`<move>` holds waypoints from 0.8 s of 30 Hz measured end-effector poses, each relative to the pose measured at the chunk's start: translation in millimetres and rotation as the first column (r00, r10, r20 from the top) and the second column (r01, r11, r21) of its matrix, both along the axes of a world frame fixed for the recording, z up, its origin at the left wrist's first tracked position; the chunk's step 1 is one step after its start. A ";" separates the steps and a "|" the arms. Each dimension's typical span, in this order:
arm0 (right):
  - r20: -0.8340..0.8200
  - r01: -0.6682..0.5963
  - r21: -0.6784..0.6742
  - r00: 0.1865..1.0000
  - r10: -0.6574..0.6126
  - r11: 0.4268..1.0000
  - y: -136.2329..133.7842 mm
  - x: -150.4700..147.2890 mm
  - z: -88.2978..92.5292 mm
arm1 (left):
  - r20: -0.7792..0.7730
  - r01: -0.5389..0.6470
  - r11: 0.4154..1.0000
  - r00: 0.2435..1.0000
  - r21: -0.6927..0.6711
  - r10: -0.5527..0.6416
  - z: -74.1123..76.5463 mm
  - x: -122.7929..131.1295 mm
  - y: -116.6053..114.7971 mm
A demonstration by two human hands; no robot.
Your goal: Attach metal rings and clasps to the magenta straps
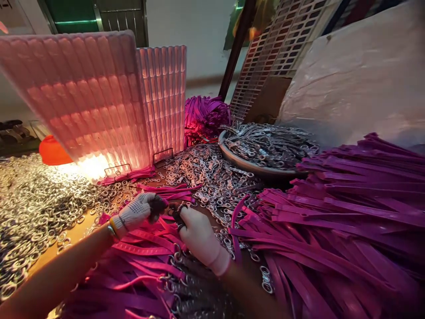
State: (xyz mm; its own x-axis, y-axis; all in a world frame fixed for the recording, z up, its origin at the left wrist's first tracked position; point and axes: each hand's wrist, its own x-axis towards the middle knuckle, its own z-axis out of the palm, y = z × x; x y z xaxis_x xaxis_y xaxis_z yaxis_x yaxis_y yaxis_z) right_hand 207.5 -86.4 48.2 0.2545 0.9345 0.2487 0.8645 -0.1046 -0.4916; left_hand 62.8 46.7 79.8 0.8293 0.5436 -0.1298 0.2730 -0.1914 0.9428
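Gloved left hand (pixel 136 213) and right hand (pixel 198 235) meet, each grip pinched shut on a small metal clasp (pixel 175 212) just above the magenta straps (pixel 149 249) on the tabletop (pixel 75 232); risk: if glove fabric slips, the clasp likely drops among the loose rings (pixel 36 208).

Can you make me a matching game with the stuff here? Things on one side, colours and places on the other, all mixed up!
Things:
1. straps
2. bowl
3. rings
4. tray

Clues:
A. orange, far left
B. round, at the back, full of clips
C. purple, heaped on the right
D. silver, spread out on the left

Pairs: 1-C, 2-A, 3-D, 4-B.
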 end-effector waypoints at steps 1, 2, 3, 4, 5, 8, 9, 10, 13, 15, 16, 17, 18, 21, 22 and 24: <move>0.069 0.009 -0.044 0.998 -0.006 0.999 1.4 -6.0 5.0 | 0.009 -0.029 1.000 1.000 -0.001 0.029 1.3 -4.7 -6.7; 0.135 0.019 -0.080 0.991 -0.008 0.997 2.2 -11.6 9.0 | 0.006 -0.053 0.999 0.999 -0.001 0.053 1.9 -8.0 -12.4; 0.197 0.025 -0.107 0.980 -0.004 0.994 2.3 -16.7 11.9 | -0.004 -0.072 0.997 0.997 -0.005 0.072 1.7 -10.4 -17.1; 0.253 0.025 -0.126 0.967 0.008 0.992 1.8 -21.3 13.6 | -0.019 -0.083 0.997 0.996 -0.010 0.082 0.7 -12.4 -20.8; 0.304 0.022 -0.139 0.952 0.022 0.990 0.9 -25.4 14.2 | -0.027 -0.087 0.996 0.996 -0.008 0.087 -1.0 -14.3 -23.8; 0.426 0.013 -0.163 0.903 0.058 0.987 -3.5 -35.1 12.9 | -0.012 -0.067 0.992 0.998 0.105 0.069 -9.9 -20.7 -29.7; 0.451 0.010 -0.167 0.890 0.067 0.986 -5.0 -37.8 12.0 | -0.012 -0.061 0.981 0.998 0.183 0.064 -13.6 -23.1 -31.2; 0.469 0.010 -0.170 0.880 0.073 0.985 -6.3 -40.2 11.3 | -0.018 -0.053 0.963 0.998 0.266 0.059 -17.3 -25.5 -32.5; 0.501 0.011 -0.161 0.862 0.072 0.987 -7.8 -45.1 9.0 | -0.031 -0.032 0.918 0.998 0.395 0.048 -27.0 -32.2 -35.4; 0.488 0.011 -0.158 0.870 0.068 0.987 -6.6 -46.2 6.7 | -0.026 -0.011 0.937 0.999 0.348 0.022 -32.0 -35.4 -35.4; 0.463 0.004 -0.169 0.883 0.076 0.986 -5.6 -46.3 5.3 | -0.035 0.014 0.950 0.999 0.313 -0.003 -34.3 -36.8 -34.8; 0.431 -0.001 -0.187 0.899 0.083 0.982 -4.4 -46.3 3.8 | -0.058 0.042 0.953 0.998 0.299 -0.026 -36.5 -38.0 -33.9; 0.397 -0.002 -0.208 0.914 0.087 0.978 -3.4 -46.4 2.3 | -0.091 0.071 0.946 0.995 0.316 -0.044 -38.8 -39.1 -32.8; 0.328 0.012 -0.275 0.941 0.082 0.961 -2.5 -47.8 0.7 | -0.175 0.134 0.887 0.983 0.441 -0.062 -45.5 -42.7 -30.0; 0.315 0.021 -0.295 0.946 0.076 0.955 -3.1 -48.3 2.0 | -0.171 0.138 0.890 0.983 0.434 -0.069 -47.1 -43.9 -29.4; 0.285 0.013 -0.329 0.955 0.086 0.944 -4.3 -48.4 7.8 | -0.105 0.107 0.941 0.992 0.321 -0.076 -48.1 -46.0 -29.1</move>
State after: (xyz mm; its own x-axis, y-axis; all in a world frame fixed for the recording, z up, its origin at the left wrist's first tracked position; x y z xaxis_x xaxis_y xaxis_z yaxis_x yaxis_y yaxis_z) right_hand 159.1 -90.7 56.1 0.1807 0.9835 -0.0105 0.9703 -0.1800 -0.1615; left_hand 16.9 17.6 31.7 0.8706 0.4908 -0.0343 0.3201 -0.5120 0.7972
